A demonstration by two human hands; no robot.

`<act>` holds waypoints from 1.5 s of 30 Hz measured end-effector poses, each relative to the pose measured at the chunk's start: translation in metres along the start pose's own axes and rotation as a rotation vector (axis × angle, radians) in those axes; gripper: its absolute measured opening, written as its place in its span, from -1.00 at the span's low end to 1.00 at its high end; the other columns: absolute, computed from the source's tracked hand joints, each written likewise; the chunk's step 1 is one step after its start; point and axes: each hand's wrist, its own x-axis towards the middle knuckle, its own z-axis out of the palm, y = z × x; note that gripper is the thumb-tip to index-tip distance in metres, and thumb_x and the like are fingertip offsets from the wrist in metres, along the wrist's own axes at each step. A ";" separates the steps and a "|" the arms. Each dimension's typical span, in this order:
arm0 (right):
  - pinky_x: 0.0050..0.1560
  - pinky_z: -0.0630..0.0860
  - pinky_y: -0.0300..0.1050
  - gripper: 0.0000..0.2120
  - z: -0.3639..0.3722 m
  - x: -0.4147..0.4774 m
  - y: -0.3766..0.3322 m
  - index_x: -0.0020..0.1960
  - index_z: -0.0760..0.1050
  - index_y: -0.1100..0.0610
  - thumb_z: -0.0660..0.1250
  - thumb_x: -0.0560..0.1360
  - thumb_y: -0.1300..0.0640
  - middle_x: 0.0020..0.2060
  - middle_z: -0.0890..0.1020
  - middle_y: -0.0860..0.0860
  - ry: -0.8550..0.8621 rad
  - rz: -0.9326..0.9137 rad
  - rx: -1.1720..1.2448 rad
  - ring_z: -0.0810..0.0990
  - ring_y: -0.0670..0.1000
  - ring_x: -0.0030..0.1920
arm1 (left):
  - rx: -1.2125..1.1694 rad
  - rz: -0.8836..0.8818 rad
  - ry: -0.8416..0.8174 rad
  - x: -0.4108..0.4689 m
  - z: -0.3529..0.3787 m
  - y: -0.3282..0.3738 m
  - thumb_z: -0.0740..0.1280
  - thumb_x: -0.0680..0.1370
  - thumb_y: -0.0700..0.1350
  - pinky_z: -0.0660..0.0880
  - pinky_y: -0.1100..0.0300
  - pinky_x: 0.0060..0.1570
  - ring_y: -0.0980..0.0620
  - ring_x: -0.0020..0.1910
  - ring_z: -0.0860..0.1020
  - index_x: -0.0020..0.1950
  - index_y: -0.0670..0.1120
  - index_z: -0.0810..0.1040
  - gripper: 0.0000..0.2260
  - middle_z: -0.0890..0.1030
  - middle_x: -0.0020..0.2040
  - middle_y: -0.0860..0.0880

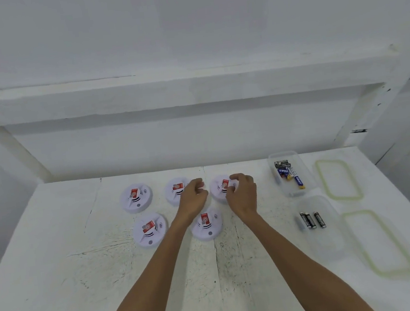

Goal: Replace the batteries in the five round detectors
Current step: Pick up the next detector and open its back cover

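The fingers (235, 177) of the right hand (242, 197) are curled and loosely spread over the right rim of a round white plastic detector with a red label (222, 186), the right-most of the back row; they appear to hold nothing, though whether the tips already touch its shell I cannot tell from this angle. The left hand (192, 200) reaches up beside it, fingers half bent and empty, its fingertips at the gap between this detector and the middle back detector (174, 190), which it partly hides. So the target lies directly under and between the two hands, the right one nearer, and being round it offers no long axis; a grip across the rim from both sides looks the natural one.

Counting outward: five detectors on the white counter (58, 276), three in the back row including the back-left detector (136, 198), two nearer, the front-left detector (150, 229) and the front-right detector (206, 223). Toward the counter's right edge stand two clear plastic tubs: the far tub (303, 189) holds several blue-and-yellow batteries (290, 174), the near tub (336, 242) three black batteries (312, 219), perhaps a fourth. Two pale green-rimmed lids (338, 180) lie beyond them.
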 end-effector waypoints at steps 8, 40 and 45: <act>-0.10 0.45 -0.33 -0.35 -0.005 -0.007 0.026 0.54 0.18 0.24 0.34 0.51 0.27 0.27 0.58 0.20 -0.157 0.061 0.041 0.59 0.17 0.20 | 0.030 -0.067 -0.085 0.002 0.032 0.007 0.19 0.61 -0.28 0.34 0.18 -0.21 -0.03 -0.09 0.44 -0.03 -0.11 0.40 -0.91 0.51 -0.10 -0.05; -0.38 0.56 -0.28 -0.70 -0.071 -0.061 0.047 0.12 0.39 0.06 0.22 0.62 -0.18 -0.17 0.66 0.06 0.011 0.099 0.357 0.69 -0.04 -0.18 | -0.886 -0.138 -0.205 -0.069 0.093 0.007 0.11 0.69 0.21 0.56 -0.23 0.30 -0.27 0.31 0.61 0.46 -0.13 0.53 -0.46 0.65 0.31 -0.24; -0.22 0.59 -0.16 -0.80 -0.072 -0.077 0.055 0.08 0.38 0.01 0.26 0.62 -0.11 -0.07 0.66 0.03 0.022 0.046 0.184 0.66 -0.05 -0.14 | -1.068 -0.274 -0.224 -0.077 0.102 -0.004 0.01 0.73 0.20 0.45 -0.23 0.42 -0.31 0.42 0.51 0.52 -0.14 0.45 -0.45 0.56 0.42 -0.27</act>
